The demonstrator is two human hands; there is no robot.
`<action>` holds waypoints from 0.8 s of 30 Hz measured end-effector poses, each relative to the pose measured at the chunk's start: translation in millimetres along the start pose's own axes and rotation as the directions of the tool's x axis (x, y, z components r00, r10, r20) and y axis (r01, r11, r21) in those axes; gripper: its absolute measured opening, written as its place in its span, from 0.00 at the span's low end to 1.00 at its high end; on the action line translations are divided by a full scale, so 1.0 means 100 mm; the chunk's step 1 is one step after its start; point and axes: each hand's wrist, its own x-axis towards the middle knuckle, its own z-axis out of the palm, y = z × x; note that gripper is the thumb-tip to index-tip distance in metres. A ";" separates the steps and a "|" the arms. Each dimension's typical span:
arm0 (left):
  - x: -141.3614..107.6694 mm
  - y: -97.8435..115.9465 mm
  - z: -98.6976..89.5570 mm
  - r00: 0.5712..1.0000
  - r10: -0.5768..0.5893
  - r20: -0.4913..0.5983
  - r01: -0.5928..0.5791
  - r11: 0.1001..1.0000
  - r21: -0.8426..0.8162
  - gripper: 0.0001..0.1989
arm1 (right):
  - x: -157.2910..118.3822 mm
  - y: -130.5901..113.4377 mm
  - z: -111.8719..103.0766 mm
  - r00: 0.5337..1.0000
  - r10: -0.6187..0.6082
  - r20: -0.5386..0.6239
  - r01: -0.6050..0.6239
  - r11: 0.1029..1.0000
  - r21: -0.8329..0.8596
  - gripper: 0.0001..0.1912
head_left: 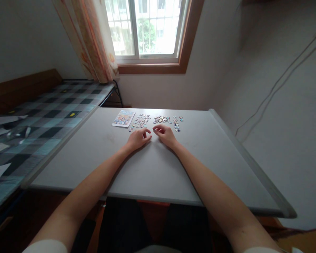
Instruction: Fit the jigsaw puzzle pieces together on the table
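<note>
I saw my left hand and right hand resting on the grey rectangular table, fingers curled, fingertips nearly meeting; whether they pinched anything, I couldn't tell. Scattered colourful cardboard jigsaw pieces lay just beyond them.

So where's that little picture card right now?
The picture card lies flat on the grey table, at its far side, left of the loose puzzle pieces and beyond the left hand.

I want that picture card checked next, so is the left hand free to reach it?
Probably yes: the left hand rests on the table, the picture card lies just beyond it, nothing between.
</note>
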 end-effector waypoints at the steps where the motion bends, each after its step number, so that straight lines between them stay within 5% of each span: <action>1: -0.01 0.01 0.01 1.000 0.005 0.004 -0.005 1.000 0.007 0.13 | -0.01 -0.01 0.00 1.000 -0.009 0.019 0.008 1.000 0.017 0.10; 10: -0.04 -0.02 0.03 0.996 0.071 0.048 -0.071 0.997 0.003 0.13 | -0.04 0.02 0.05 0.982 -0.007 0.189 -0.028 0.983 0.181 0.19; 15: -0.03 -0.06 0.02 0.985 0.151 0.077 -0.156 0.986 0.051 0.13 | -0.05 0.02 0.05 0.987 -0.013 0.163 -0.002 0.996 0.092 0.16; 19: 0.00 -0.11 0.01 0.994 0.108 0.022 -0.109 0.993 0.048 0.16 | -0.06 -0.02 0.03 0.998 -0.039 0.059 0.044 0.995 -0.095 0.11; 24: 0.03 -0.17 0.02 0.996 0.086 -0.004 -0.086 0.996 -0.014 0.16 | -0.07 -0.05 0.01 0.995 -0.017 0.093 0.037 0.976 -0.212 0.12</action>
